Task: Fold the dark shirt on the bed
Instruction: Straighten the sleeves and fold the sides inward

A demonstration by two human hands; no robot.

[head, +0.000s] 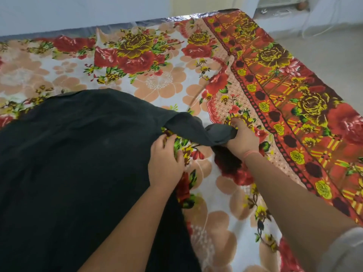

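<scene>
The dark shirt point(78, 154) lies spread over the left half of the bed point(157, 79), which has a floral cover. One sleeve point(196, 128) is pulled out to the right and lifted off the cover. My right hand point(242, 140) grips the bunched end of that sleeve. My left hand point(165, 163) rests on the shirt's right edge near the sleeve's base, fingers curled at the fabric; whether they pinch it I cannot tell.
A red patterned border point(294, 114) runs along the bed's right side, with pale floor point(334, 55) beyond it. A white wall point(78, 8) stands behind the bed. A white appliance point(280, 4) sits at the top right corner.
</scene>
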